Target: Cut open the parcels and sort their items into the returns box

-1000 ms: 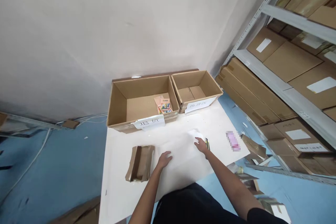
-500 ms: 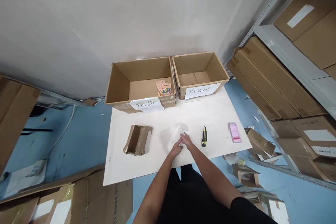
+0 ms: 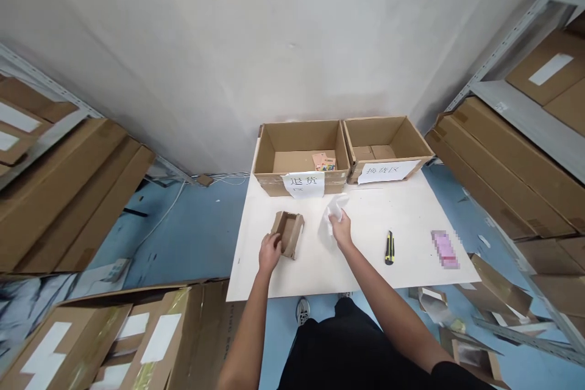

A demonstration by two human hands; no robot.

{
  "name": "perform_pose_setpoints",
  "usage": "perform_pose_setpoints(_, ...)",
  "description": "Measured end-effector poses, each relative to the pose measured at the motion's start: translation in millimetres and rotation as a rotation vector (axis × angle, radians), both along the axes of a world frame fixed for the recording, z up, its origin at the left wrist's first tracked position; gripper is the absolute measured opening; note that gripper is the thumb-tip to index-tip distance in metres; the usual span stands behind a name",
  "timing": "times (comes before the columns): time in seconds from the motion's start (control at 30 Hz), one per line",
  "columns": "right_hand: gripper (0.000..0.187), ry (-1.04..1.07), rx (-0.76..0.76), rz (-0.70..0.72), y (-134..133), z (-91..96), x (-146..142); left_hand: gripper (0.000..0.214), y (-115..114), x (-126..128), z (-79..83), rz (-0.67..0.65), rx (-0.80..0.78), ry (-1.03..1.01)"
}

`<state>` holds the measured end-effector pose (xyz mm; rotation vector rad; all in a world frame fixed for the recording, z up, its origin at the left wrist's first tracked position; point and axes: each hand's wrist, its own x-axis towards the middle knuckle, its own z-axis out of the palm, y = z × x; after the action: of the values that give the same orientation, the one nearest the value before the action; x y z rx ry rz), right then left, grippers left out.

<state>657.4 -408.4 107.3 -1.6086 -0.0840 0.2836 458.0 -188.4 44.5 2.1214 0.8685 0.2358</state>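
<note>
On a white table [image 3: 402,207], my left hand [image 3: 269,251] is closed on the near edge of a small opened cardboard box [image 3: 289,233]. To its right, my right hand [image 3: 340,230] grips a crumpled piece of white paper [image 3: 335,208], raised a little off the table. A yellow-and-black utility knife [image 3: 389,247] lies further right, untouched.
Two open cartons with paper labels stand at the table's far edge: the left carton [image 3: 298,158] holds small colourful cards [image 3: 324,163], the right carton [image 3: 388,149]. A pink object [image 3: 445,249] lies near the right edge. Shelves of cartons flank both sides; boxes [image 3: 114,341] lie on the blue floor.
My hands were together on the white paper; now the left has gone left and closed on the small box, while the right lifts the paper. The camera view has swung left.
</note>
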Motion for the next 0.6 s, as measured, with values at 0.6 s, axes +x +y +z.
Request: perform_pose_setpoints(0.6,0.036,-0.101,-1.022,0.960,105,-65.3,-132,0.042,-45,-64,-46.0,-0.416,0.161,0.324)
